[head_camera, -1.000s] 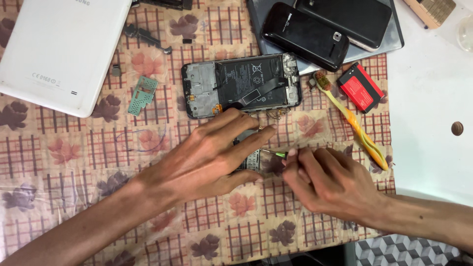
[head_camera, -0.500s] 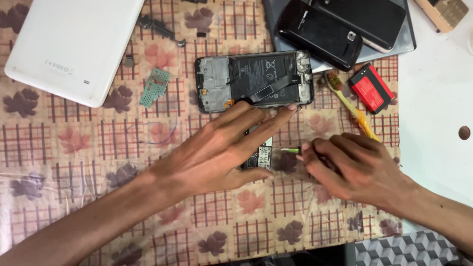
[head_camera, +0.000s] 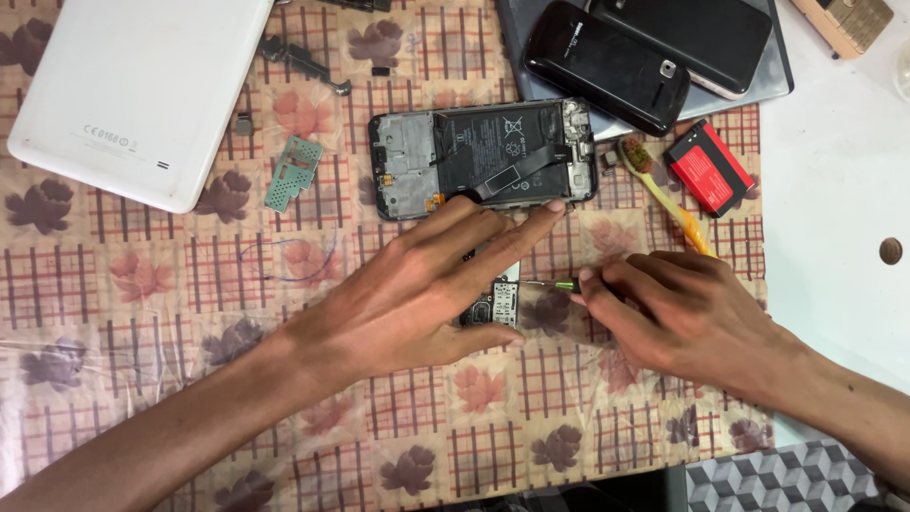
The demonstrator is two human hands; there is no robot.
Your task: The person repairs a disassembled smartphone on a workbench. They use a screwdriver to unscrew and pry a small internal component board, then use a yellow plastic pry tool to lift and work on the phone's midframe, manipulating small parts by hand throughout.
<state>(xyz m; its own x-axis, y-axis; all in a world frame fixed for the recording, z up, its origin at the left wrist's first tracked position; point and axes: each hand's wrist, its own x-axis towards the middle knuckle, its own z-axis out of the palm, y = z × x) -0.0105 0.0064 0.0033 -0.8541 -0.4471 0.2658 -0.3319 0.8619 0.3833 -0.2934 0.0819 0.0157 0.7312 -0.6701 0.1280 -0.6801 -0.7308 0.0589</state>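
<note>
My left hand (head_camera: 427, 284) lies flat, fingers spread, pinning the small circuit board (head_camera: 498, 303) to the tablecloth (head_camera: 142, 284) just below the opened phone (head_camera: 483, 156), while my right hand (head_camera: 682, 318) pinches a thin screwdriver (head_camera: 555, 283) at it; light, stiff, probably fragile, best held by its edges.

Above your left hand (head_camera: 417, 294) you have one opened phone (head_camera: 483, 156), one white tablet (head_camera: 133, 90) and one green metal shield (head_camera: 292, 173). Above your right hand (head_camera: 687, 313) lie two black phones (head_camera: 607, 66), one red battery (head_camera: 709, 168) and one toothbrush (head_camera: 664, 194). Between your hands sits one small circuit board (head_camera: 498, 303).
</note>
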